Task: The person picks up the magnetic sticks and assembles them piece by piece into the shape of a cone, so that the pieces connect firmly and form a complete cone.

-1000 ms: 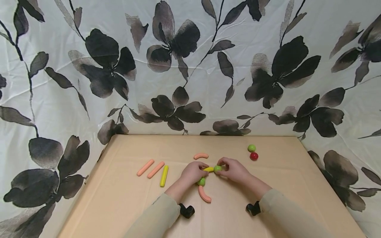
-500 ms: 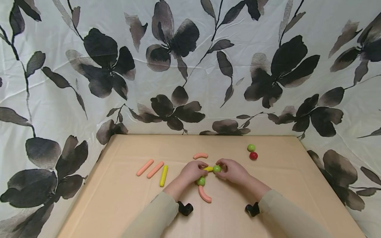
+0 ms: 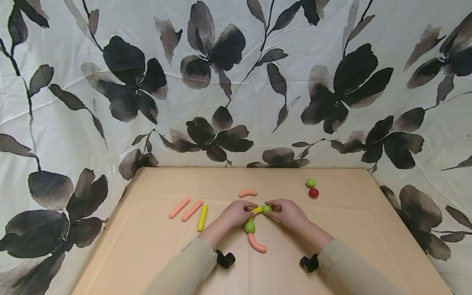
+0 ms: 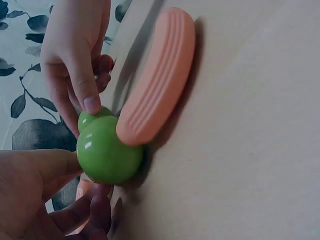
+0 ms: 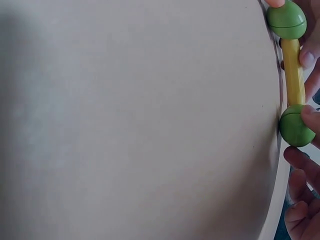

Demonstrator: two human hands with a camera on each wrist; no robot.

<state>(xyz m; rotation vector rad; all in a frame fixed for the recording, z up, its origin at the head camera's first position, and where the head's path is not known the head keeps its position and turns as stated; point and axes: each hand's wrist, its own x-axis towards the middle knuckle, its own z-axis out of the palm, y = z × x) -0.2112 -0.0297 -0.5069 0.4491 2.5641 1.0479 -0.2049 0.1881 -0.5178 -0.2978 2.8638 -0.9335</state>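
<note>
From the head camera, both hands meet near the middle of the tan table [image 3: 155, 246]. The left hand [image 3: 236, 214] curls its fingers round a short yellow rod [image 3: 255, 211] and the near green ball [image 3: 249, 227] at its near end. The right hand [image 3: 288, 213] pinches the far green ball [image 3: 266, 209] at the rod's far end. A curved pink piece [image 3: 257, 243] runs on from the near green ball toward the near edge, lying flat. A second curved pink piece [image 3: 248, 192] lies just beyond the hands. To the left, well apart, lie two straight pink sticks [image 3: 186, 209] and a yellow stick [image 3: 202, 218], side by side. To the far right a loose green ball [image 3: 310, 182] touches a red ball [image 3: 314, 193], with open board between them and the right edge. Bare tabletop spreads near the person on both sides of the sleeves.

From the left wrist, the near green ball [image 4: 109, 150] fills the centre, the curved pink piece [image 4: 157, 90] touching it and resting on the table. The left hand [image 4: 35, 192] holds the ball from below, and a fingertip of the right hand [image 4: 75, 55] presses the far green ball [image 4: 92, 117] behind.

From the right wrist, wide bare table takes up most of the frame. At the right edge the yellow rod [image 5: 293, 72] joins the two green balls [image 5: 286, 20], with fingers [image 5: 302, 200] closed about them.
</note>
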